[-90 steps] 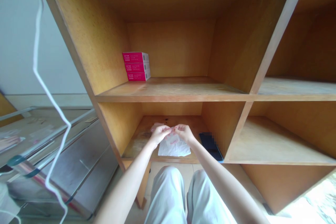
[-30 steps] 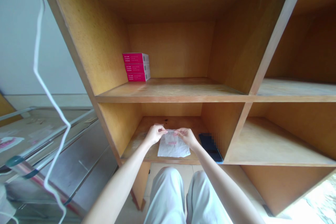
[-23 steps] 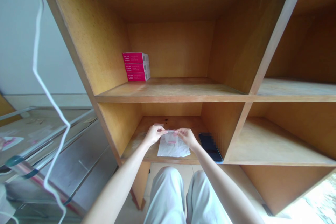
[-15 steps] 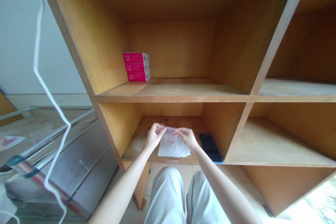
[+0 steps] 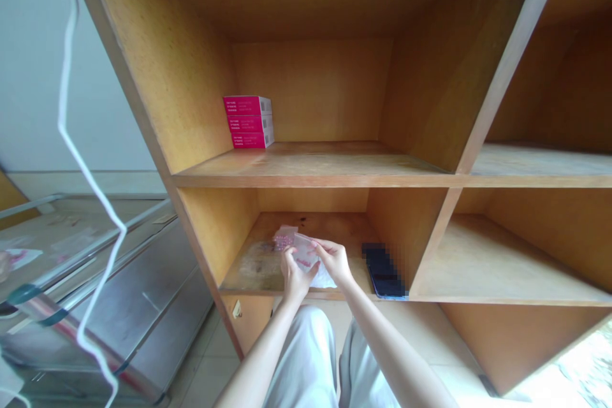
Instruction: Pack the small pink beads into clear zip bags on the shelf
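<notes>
1. The small clear bag [image 5: 305, 254], with pink lettering, is tilted between both hands, above the lower shelf [image 5: 342, 226]. Take it as the clock's centre, 12 at the top of the view.
2. The left hand [image 5: 296, 277] comes in from about 6 o'clock; its fingers curl around the bag's near left edge.
3. The right hand [image 5: 333, 261] reaches in from 3 o'clock, its fingers holding the bag's right side near the top.
4. Between 4 and 5 o'clock, a white sheet [image 5: 326, 279] shows partly behind the hands; I cannot tell whether they touch it.
5. At 10 o'clock, just beside the bag, a packet [image 5: 284, 239] with pink spots lies on the shelf.
6. Between 3 and 4 o'clock, a dark phone [image 5: 384, 277], partly pixelated, lies near the shelf's front edge.
7. Up at 11 o'clock, three pink boxes [image 5: 248, 122] are stacked on the upper shelf [image 5: 329, 159].
</notes>
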### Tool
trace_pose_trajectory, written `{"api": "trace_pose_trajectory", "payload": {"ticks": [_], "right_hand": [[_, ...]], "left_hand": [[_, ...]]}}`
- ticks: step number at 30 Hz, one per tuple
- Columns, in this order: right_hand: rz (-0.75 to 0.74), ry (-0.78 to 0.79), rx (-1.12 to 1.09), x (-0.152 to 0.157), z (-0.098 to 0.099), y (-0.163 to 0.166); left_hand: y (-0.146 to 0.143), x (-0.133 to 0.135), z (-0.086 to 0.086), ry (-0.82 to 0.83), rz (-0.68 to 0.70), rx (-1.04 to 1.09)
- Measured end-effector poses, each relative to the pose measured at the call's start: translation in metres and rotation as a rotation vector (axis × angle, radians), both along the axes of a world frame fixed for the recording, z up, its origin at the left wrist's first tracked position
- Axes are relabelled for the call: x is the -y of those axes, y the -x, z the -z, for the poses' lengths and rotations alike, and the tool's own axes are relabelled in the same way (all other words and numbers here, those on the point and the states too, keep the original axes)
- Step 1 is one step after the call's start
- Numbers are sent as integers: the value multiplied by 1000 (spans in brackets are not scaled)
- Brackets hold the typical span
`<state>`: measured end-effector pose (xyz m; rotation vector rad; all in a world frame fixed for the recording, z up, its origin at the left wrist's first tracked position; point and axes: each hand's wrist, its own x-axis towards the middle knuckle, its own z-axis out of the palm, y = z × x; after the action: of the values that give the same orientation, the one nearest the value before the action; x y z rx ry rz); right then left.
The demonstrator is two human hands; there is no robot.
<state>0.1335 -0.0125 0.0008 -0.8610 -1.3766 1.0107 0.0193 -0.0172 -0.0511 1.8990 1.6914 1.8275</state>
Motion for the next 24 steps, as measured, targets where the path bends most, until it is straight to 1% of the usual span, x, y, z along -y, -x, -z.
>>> {"api": "trace_pose_trajectory", "payload": {"ticks": [2,7,9,11,14,17,20,24], "right_hand": [[11,15,-12,0,2,1],[-35,61,-40,-2,7,1],[-12,63,-33,-6,12,-1],[49,52,16,-11,21,-6],[171,13,230,-22,39,-17],[242,-35,522,-32,59,-26],[245,-98,717,-40,73,-30],[223,-136,813,-43,80,-31]], "left_hand": [[-2,3,1,18,0,0],[0,7,4,72,17,-5],[5,6,4,81,17,-2],[13,4,2,90,18,-1],[26,-1,-7,87,-8,-13],[38,-10,-20,86,-101,-48],[48,-23,-31,167,-215,-118],[57,-44,-41,303,-285,-205]]}}
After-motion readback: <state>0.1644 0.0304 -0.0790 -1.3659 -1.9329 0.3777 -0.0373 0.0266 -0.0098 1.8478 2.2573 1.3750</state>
